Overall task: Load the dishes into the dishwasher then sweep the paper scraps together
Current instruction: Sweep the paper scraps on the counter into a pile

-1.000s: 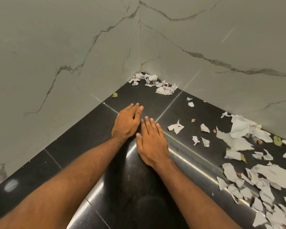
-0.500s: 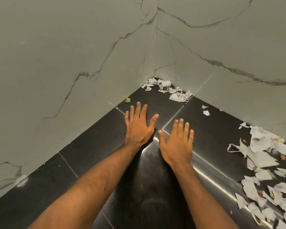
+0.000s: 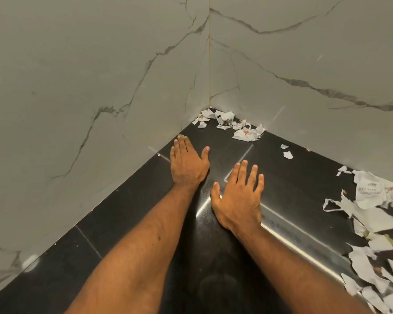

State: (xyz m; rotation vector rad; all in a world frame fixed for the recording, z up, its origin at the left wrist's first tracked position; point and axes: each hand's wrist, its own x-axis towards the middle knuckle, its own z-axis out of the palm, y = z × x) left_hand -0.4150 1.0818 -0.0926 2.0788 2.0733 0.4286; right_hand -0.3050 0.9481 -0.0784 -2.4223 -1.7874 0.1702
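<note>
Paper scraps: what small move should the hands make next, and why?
Probably slide the left hand forward to the corner scraps and push them rightward: it and the right hand lie flat and empty, and that pile sits apart from the big heap.

A tiled indoor corner, though I cannot tell whether kitchen or bathroom. Two pale marble-look walls [image 3: 100, 75] with grey veins meet just beyond the left grip [image 3: 187, 163]. Beneath it and the right grip [image 3: 238, 200] lies a glossy black tiled surface [image 3: 66, 268] with thin joints, which could be floor or counter.
</note>
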